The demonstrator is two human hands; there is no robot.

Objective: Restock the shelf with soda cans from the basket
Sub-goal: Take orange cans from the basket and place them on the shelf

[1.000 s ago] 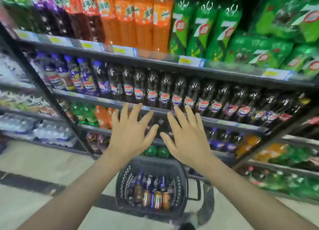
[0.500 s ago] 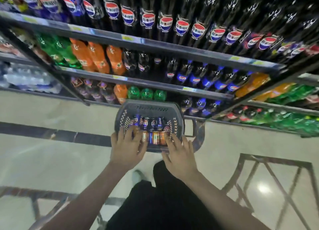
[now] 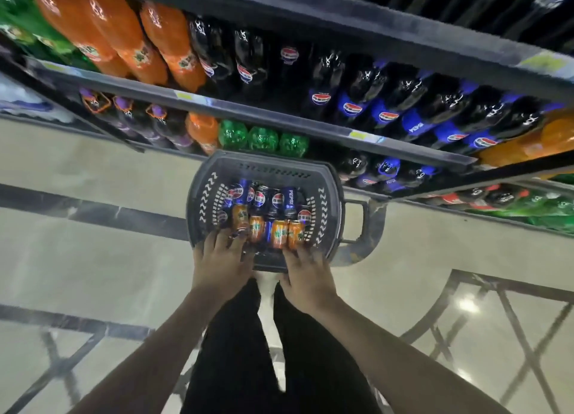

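Both hands reach down into the basket [image 3: 334, 196] on the floor. The left hand [image 3: 222, 263] and right hand [image 3: 307, 274] touch the orange cans [image 3: 279, 232] (each grip looks loose, but fingertips are hidden, so I cannot tell). The shelf [image 3: 264, 117] is just behind.

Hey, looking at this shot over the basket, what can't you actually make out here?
- Head view: the fingertips of the left hand and right hand dip among the cans, so any grip is hidden.
- The basket floor is covered by orange cans and blue cans; the count is unclear.
- Shelf price tags are blurred and unreadable.
- The upper shelves are cut off by the top edge.
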